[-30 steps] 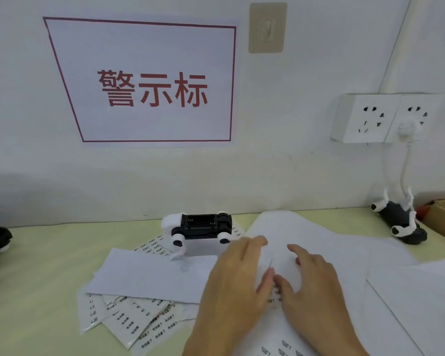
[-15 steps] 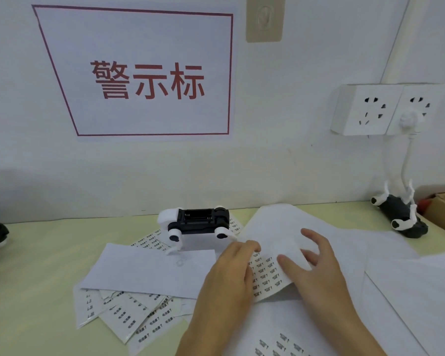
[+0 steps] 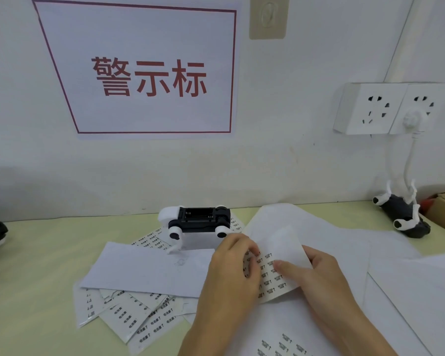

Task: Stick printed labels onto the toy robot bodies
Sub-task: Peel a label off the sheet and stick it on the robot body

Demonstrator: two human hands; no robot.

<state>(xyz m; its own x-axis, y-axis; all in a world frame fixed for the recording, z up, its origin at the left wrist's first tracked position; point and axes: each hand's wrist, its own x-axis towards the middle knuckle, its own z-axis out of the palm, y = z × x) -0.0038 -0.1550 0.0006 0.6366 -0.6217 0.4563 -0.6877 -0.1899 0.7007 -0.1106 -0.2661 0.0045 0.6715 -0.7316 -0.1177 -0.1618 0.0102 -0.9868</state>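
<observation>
Fingers of left hand [image 3: 233, 272] and right hand [image 3: 316, 276] curled, pinching label sheet [image 3: 272, 274]

- The left hand [image 3: 231, 273] is seen just in front of the toy robot body [image 3: 198, 222], fingers curled, pinching at the label sheet [image 3: 272, 273].
- The right hand [image 3: 316, 276] is held beside it, thumb pressed on the same sheet, fingers curled behind.

Black-white toy robot [image 3: 195, 223]; white label sheet [image 3: 272, 273], black print, possibly text.
</observation>
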